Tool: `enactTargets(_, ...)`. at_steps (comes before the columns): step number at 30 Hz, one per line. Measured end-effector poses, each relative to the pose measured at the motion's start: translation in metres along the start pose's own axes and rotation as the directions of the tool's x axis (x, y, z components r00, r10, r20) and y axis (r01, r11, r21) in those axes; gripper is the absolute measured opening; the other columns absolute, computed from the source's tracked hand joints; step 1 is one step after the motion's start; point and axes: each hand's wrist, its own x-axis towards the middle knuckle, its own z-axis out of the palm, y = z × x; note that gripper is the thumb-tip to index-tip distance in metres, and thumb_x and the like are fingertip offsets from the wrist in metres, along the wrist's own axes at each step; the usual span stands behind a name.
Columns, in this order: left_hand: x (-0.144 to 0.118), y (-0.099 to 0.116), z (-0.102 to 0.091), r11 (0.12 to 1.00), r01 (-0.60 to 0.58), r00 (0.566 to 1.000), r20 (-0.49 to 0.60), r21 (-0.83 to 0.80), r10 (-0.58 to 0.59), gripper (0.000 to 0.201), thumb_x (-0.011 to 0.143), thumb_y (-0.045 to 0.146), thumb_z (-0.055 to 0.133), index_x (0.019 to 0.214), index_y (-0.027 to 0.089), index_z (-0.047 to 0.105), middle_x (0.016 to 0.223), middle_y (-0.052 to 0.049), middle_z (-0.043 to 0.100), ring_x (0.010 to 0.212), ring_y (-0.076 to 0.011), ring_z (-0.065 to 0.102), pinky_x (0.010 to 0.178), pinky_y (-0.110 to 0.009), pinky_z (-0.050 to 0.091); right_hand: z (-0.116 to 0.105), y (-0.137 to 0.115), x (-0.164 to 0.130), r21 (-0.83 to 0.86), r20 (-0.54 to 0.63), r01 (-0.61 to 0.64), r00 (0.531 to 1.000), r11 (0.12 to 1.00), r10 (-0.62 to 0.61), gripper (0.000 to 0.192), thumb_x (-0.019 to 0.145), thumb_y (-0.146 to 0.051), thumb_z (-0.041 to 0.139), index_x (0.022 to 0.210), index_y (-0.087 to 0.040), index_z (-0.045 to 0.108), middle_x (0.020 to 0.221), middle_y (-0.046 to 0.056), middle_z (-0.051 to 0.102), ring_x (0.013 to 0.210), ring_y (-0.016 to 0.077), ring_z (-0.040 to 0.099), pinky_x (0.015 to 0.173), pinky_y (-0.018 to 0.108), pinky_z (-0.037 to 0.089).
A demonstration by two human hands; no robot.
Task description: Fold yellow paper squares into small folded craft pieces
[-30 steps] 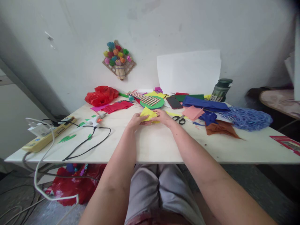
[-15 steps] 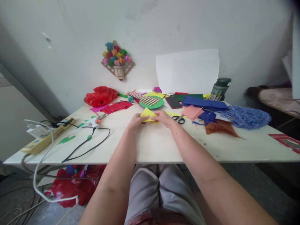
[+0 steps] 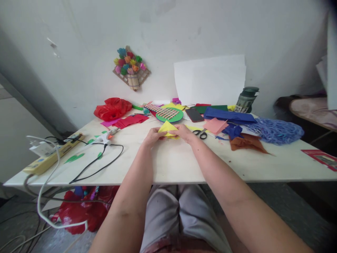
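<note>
A piece of yellow paper [image 3: 167, 127] is held up between both hands, its pointed corner turned away from me. My left hand [image 3: 153, 137] grips its left side, fingers closed. On the other side my right hand [image 3: 183, 134] pinches the paper too; some fingertips are hidden behind it. Just beyond the paper lies a green oval craft piece [image 3: 179, 116] with striped sticks crossing it in a lattice. Black-handled scissors [image 3: 200, 134] rest right beside my right hand, close to a stack of pink paper squares [image 3: 215, 125].
A hot glue gun [image 3: 105, 137] with a looped black cord and a yellow power strip [image 3: 43, 163] occupy the left side. Along the back are a red plastic bag [image 3: 113, 108], a phone [image 3: 195, 115] and a dark bottle [image 3: 246, 100]. Blue shredded strands [image 3: 279, 131] lie at right.
The yellow paper's peak has shifted slightly to the right and tilted a little in my fingers. Both hands stay in nearly the same place, still holding it.
</note>
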Motion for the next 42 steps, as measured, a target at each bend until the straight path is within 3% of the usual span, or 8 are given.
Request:
enactTargets(7,-0.0035,0.0046,0.0003,0.995,0.056,0.998,-0.024,-0.085,-0.059,0.043,0.06,0.05,0.06,0.074,0.01,0.06,0.06,-0.007,0.061,0.049,-0.0108,0.053,0.051,-0.022,0.042,-0.0026,0.0039,0.0034,0.066,-0.097,-0.027,0.995,0.997,0.034,0.026,0.049,-0.029,0.071,0.065,-0.011,0.061,0.053,0.0,0.057,0.046,0.0074,0.048,0.044,0.019,0.037)
enactTargets(15,-0.0005,-0.0006,-0.0016,1.0,0.021,0.999,-0.04,-0.014,-0.021,0.033,0.054,0.043,0.067,0.061,0.011,0.058,0.055,-0.003,0.058,0.046,-0.0088,0.05,0.049,-0.022,0.041,0.0005,-0.0002,0.0027,0.098,-0.156,-0.012,0.987,0.995,0.027,0.025,0.046,-0.026,0.072,0.061,-0.011,0.06,0.051,-0.001,0.057,0.046,0.0078,0.049,0.044,0.019,0.038)
enactTargets(19,-0.002,0.0025,-0.0015,0.998,0.042,0.998,-0.036,-0.048,-0.044,0.034,0.054,0.042,0.067,0.066,0.012,0.057,0.058,-0.003,0.06,0.048,-0.0093,0.052,0.051,-0.022,0.042,-0.0001,-0.0013,0.0026,0.094,-0.177,0.0,0.984,0.996,0.017,0.024,0.046,-0.026,0.072,0.061,-0.011,0.06,0.053,-0.001,0.057,0.046,0.0078,0.05,0.045,0.019,0.04)
enactTargets(25,-0.0035,0.0067,-0.0011,0.992,-0.034,0.999,-0.041,-0.118,0.03,0.039,0.055,0.043,0.066,0.078,0.012,0.058,0.071,-0.004,0.062,0.057,-0.0114,0.057,0.056,-0.024,0.045,-0.0044,0.0013,0.002,0.022,-0.061,-0.022,0.998,1.0,0.024,0.024,0.05,-0.028,0.071,0.063,-0.011,0.06,0.051,0.0,0.057,0.039,0.0055,0.043,0.037,0.018,0.033)
enactTargets(30,-0.0018,0.0046,0.001,0.997,-0.062,0.998,-0.017,-0.052,0.061,0.033,0.052,0.036,0.07,0.07,0.011,0.056,0.06,-0.001,0.059,0.051,-0.0103,0.053,0.05,-0.022,0.042,-0.0035,0.0016,0.0007,-0.02,0.04,-0.03,0.999,0.999,0.031,0.022,0.052,-0.029,0.07,0.061,-0.012,0.059,0.051,0.0,0.058,0.039,0.0059,0.044,0.035,0.017,0.032)
enactTargets(42,-0.0002,0.0017,0.0,0.997,-0.058,0.998,-0.001,-0.053,0.058,0.029,0.054,0.033,0.069,0.067,0.011,0.053,0.053,0.001,0.058,0.046,-0.009,0.052,0.044,-0.018,0.036,-0.0019,-0.0016,-0.0007,-0.007,0.026,-0.027,0.999,1.0,0.027,0.021,0.056,-0.028,0.068,0.06,-0.013,0.055,0.045,-0.003,0.054,0.038,0.0074,0.048,0.034,0.017,0.032)
